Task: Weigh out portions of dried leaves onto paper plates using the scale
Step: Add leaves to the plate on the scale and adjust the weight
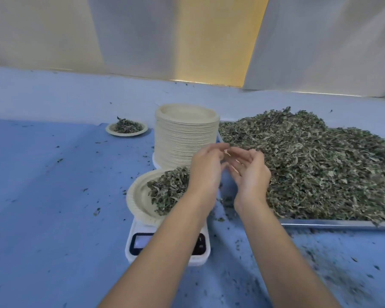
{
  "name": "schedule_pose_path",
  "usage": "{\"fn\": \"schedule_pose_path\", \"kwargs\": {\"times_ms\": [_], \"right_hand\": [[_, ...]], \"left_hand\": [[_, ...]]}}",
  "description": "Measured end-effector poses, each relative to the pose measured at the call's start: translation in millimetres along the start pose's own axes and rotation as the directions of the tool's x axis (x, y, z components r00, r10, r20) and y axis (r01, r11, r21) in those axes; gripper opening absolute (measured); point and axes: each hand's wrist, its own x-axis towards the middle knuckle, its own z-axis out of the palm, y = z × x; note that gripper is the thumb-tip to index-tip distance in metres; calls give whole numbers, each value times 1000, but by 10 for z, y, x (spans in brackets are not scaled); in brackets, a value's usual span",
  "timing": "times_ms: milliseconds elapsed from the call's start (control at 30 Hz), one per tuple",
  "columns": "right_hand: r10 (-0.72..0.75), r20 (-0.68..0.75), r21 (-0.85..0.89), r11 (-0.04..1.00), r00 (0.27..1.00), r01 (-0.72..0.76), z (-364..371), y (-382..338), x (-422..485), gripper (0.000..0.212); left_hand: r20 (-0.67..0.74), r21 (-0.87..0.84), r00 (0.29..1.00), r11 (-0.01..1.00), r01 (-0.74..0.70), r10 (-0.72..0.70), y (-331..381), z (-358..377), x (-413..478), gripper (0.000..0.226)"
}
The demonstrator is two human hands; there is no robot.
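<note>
A white digital scale [138, 243] stands on the blue table, and my left forearm covers part of its display. On it sits a paper plate [136, 196] with a heap of dried leaves [167, 190]. My left hand [206, 167] hovers over the plate's right side, fingers relaxed and slightly curved. My right hand [250, 174] is beside it, palm turned toward the left hand, fingers loosely extended. Neither hand visibly holds leaves. A big pile of dried leaves [316, 163] fills a metal tray [333, 223] to the right.
A tall stack of paper plates [186, 132] stands just behind the scale. A filled paper plate [126, 128] sits farther back on the left. Leaf crumbs litter the blue table [53, 196]. White sheeting hangs behind.
</note>
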Motion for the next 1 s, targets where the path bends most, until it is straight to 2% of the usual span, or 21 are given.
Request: {"fn": "schedule_pose_path", "kwargs": {"times_ms": [133, 300, 467, 533, 600, 733, 1000], "right_hand": [[69, 65, -94, 994, 995, -63, 119, 143, -82, 39], [153, 130, -304, 947, 980, -107, 130, 233, -105, 34], [173, 149, -385, 917, 974, -104, 130, 320, -122, 31], [163, 154, -396, 914, 974, -90, 142, 337, -121, 28], [149, 167, -414, 908, 975, -68, 147, 354, -129, 29], [100, 191, -466, 885, 977, 0, 119, 384, -145, 31], [123, 191, -396, 918, 974, -38, 117, 403, -146, 30]], "left_hand": [[-91, -58, 995, 997, -54, 49, 160, -345, 23, 35], [-209, -60, 969, 987, -148, 133, 311, -814, 73, 34], [-388, 92, 898, 978, -187, 208, 320, -1270, 130, 37], [-424, 197, 876, 968, -156, 228, 288, -1392, 155, 40], [-421, 261, 888, 962, -79, 187, 241, -1470, 190, 39], [-377, 258, 925, 964, 60, 43, 119, -1487, 229, 29], [-349, 313, 936, 935, 167, -50, 83, -1414, 220, 36]]}}
